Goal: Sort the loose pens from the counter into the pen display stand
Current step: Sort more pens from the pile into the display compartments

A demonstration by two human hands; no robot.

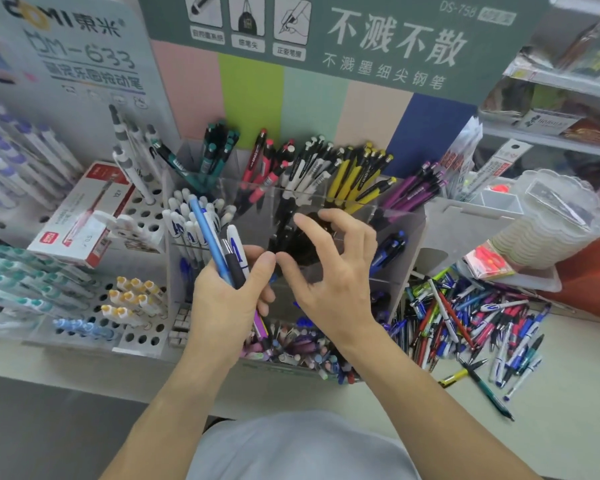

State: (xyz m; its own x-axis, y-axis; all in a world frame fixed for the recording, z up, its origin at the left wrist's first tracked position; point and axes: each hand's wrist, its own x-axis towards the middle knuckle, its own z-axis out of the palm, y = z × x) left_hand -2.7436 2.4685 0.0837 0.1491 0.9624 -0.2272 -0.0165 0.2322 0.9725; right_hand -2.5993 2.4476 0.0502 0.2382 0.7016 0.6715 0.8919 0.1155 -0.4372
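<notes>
Left of the clear acrylic pen display stand (400,216), a red and white pen box (80,216) lies on a white perforated rack. In front of the stand's middle, the left hand (227,292) grips a bundle of pens (227,251): light blue, black, and white with blue print, their tips rising above the fist. Just beside it, the right hand (329,268) hovers with fingers loosely spread, holding nothing. Right of the stand, a heap of loose mixed-colour pens (471,327) lies on the pale counter (568,393).

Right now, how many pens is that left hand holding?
3 show above the left hand: a light blue pen, a black pen and a white pen. A pink one pokes out below; the fingers may hide more.
</notes>
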